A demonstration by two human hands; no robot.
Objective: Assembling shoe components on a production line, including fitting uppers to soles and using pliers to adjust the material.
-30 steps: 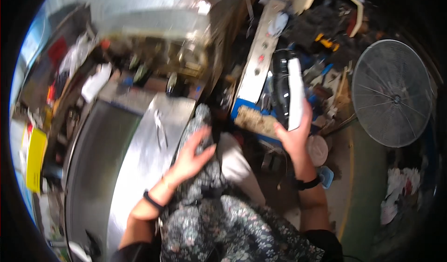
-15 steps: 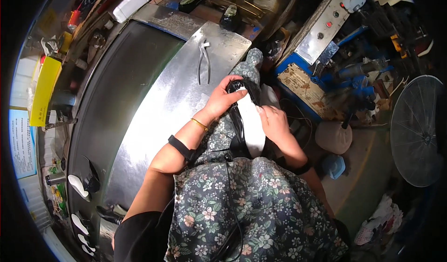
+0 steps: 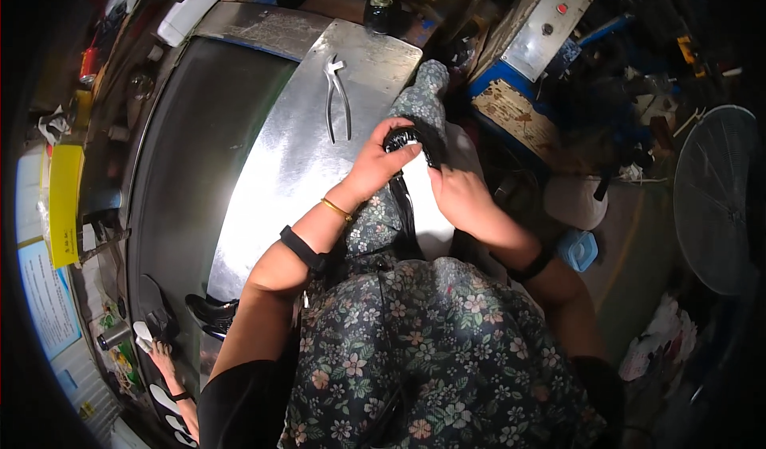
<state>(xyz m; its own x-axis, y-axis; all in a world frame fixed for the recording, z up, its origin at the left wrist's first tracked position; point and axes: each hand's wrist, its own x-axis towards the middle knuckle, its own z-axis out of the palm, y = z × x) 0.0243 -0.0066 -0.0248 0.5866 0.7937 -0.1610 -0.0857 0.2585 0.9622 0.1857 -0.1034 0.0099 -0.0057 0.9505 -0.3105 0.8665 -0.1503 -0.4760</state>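
A black shoe upper with a long white insole facing up lies over my lap, on the floral apron. At its far end, dark pleated material is gathered around the edge. My left hand wraps that end from the left, its thumb pressing on the white surface. From the right, my right hand grips the shoe's side with fingers bent; the fingertips are partly hidden. Metal pincers rest on the shiny metal table beyond my left hand.
Left of the metal table runs a dark conveyor belt. Another person's hand touches a white sole at lower left. A glossy black shoe sits by my left forearm. A blue-framed machine and a round fan stand right.
My right hand has moved up along the shoe toward its far end. The view has shifted a little. Another person's hand and a glossy black shoe now show at lower left.
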